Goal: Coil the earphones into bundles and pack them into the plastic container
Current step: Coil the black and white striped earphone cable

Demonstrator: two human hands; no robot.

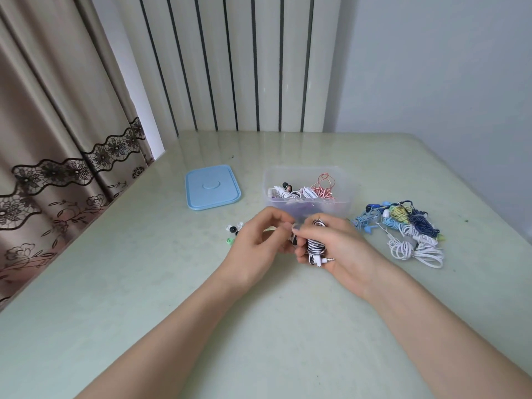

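Both hands meet over the middle of the table (pixel 172 283), just this side of the clear plastic container (pixel 342 194). The right hand (pixel 342 243) has its fingers curled round a black-and-white striped earphone bundle (pixel 316 245), which stands nearly upright in the grip, its long axis running toward and away from the person, with the jack plug (pixel 329 259) poking out at the near end. The left hand (pixel 259 243) comes in from the side, thumb and forefinger pinched on what looks like the loose tail of the cord at the bundle's upper left; the exact bit it nips is too small to make out. The container sits directly beyond the bundle, touching distance past the knuckles, already holding several coiled pairs, a pink-and-white one among them. So the right hand is the nearer carrier, I'd say: once the tail is tucked, a short push straight forward and over the near wall should drop the bundle in. Uncoiled earphones (pixel 403 231) lie heaped to the right; the blue lid (pixel 213 187) rests to the container's left, and a few loose ear tips (pixel 233 228) sit by the left hand.
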